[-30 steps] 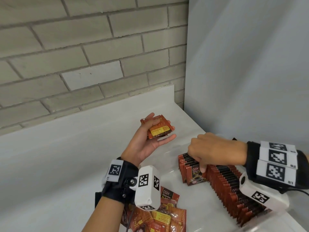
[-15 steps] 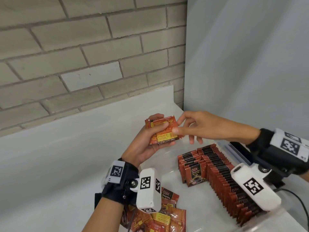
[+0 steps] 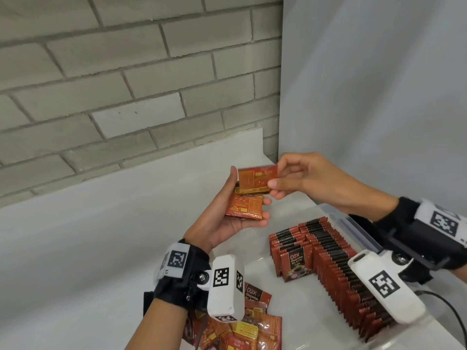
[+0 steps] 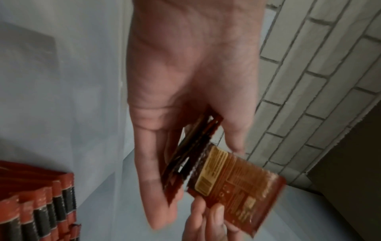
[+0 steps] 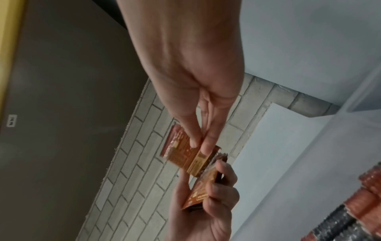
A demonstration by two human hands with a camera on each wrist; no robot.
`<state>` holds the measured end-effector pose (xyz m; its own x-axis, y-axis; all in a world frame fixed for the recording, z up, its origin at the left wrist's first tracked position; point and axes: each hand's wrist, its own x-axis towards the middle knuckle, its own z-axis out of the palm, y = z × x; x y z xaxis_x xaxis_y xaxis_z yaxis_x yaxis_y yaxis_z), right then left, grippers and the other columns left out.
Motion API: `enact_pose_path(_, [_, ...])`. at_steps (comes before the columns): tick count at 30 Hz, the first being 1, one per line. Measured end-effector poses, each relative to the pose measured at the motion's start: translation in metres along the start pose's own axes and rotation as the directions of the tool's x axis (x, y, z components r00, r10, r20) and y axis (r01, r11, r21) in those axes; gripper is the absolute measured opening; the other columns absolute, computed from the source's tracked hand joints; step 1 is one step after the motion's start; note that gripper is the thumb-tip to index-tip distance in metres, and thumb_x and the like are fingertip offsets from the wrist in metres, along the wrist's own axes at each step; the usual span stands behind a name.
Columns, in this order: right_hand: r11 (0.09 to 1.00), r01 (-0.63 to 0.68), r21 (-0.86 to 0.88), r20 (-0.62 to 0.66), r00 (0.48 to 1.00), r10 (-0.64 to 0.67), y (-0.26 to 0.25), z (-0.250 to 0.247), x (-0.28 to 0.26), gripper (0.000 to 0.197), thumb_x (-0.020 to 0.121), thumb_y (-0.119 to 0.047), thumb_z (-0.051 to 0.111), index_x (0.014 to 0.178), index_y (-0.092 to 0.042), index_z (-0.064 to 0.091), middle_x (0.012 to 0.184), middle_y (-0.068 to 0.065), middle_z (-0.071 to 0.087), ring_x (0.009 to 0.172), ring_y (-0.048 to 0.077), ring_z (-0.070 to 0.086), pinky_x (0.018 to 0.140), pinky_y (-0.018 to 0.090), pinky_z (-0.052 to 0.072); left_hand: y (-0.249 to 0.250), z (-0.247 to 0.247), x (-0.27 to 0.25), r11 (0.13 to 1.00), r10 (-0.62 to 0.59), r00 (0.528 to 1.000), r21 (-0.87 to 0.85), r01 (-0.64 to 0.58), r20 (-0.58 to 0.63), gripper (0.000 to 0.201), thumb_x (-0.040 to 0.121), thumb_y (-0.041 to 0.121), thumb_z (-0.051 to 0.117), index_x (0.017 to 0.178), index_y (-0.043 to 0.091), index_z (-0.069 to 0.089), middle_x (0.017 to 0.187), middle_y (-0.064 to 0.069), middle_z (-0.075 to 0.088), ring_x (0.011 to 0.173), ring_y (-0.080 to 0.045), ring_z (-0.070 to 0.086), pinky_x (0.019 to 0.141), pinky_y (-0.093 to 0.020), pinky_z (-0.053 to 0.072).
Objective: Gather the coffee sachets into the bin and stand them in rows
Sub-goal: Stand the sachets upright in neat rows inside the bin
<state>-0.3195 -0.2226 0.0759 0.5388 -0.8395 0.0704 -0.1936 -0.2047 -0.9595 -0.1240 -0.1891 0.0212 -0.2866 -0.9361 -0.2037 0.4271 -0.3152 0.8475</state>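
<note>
My left hand [image 3: 249, 195] is raised palm-up and grips a small stack of red and orange coffee sachets [image 3: 244, 207]. My right hand [image 3: 275, 176] pinches one sachet [image 3: 255, 178] by its edge, just above that stack. The left wrist view shows this pinched sachet [image 4: 237, 176] fanned off the held stack [image 4: 191, 146]. In the right wrist view my thumb and fingers [image 5: 195, 143] clamp the sachet [image 5: 183, 153] over the left hand's stack [image 5: 199, 190]. Rows of standing sachets [image 3: 328, 261] fill the clear bin [image 3: 353, 224] at the lower right.
A loose pile of sachets [image 3: 242, 329] lies on the white table [image 3: 75, 248] under my left wrist. A brick wall [image 3: 126, 84] stands behind and a plain grey panel [image 3: 379, 97] rises at the right. A cable [image 3: 452, 309] trails from my right wrist.
My right hand left the row in the bin, rose to the left hand and pinched the top sachet off the held stack. The left hand lifted slightly.
</note>
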Motion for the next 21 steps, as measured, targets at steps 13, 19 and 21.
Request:
enact_pose_path(13, [0.966, -0.166, 0.199, -0.110, 0.976, 0.190, 0.005, 0.012, -0.004, 0.027, 0.094, -0.027, 0.057, 0.106, -0.004, 0.061, 0.097, 0.012, 0.071, 0.084, 0.019, 0.072, 0.076, 0.023, 0.057, 0.002, 0.001, -0.001, 0.978, 0.187, 0.981, -0.087, -0.192, -0.053, 0.032, 0.083, 0.012, 0.060, 0.115, 0.018, 0.059, 0.107, -0.010, 0.071, 0.092, -0.027, 0.070, 0.064, -0.036, 0.059])
enact_pose_path(19, [0.952, -0.240, 0.192, 0.001, 0.970, 0.244, 0.010, 0.026, -0.008, 0.036, 0.079, -0.028, 0.073, 0.105, -0.005, 0.063, 0.082, 0.006, 0.072, 0.075, 0.014, 0.070, 0.077, 0.027, 0.058, 0.000, -0.001, -0.001, 0.969, 0.241, 0.970, -0.053, -0.242, -0.036, 0.037, 0.086, 0.009, 0.063, 0.120, 0.022, 0.056, 0.114, -0.011, 0.068, 0.102, -0.028, 0.067, 0.083, -0.041, 0.058])
enact_pose_path(21, [0.946, -0.246, 0.212, -0.017, 0.967, 0.256, 0.011, 0.026, -0.006, 0.026, 0.080, -0.021, 0.073, 0.098, -0.005, 0.063, 0.077, 0.007, 0.071, 0.072, 0.015, 0.069, 0.075, 0.028, 0.059, -0.001, -0.002, 0.000, 0.968, 0.246, 0.968, -0.039, -0.248, -0.048, 0.041, 0.084, 0.007, 0.063, 0.121, 0.022, 0.055, 0.115, -0.011, 0.068, 0.103, -0.029, 0.067, 0.084, -0.042, 0.057])
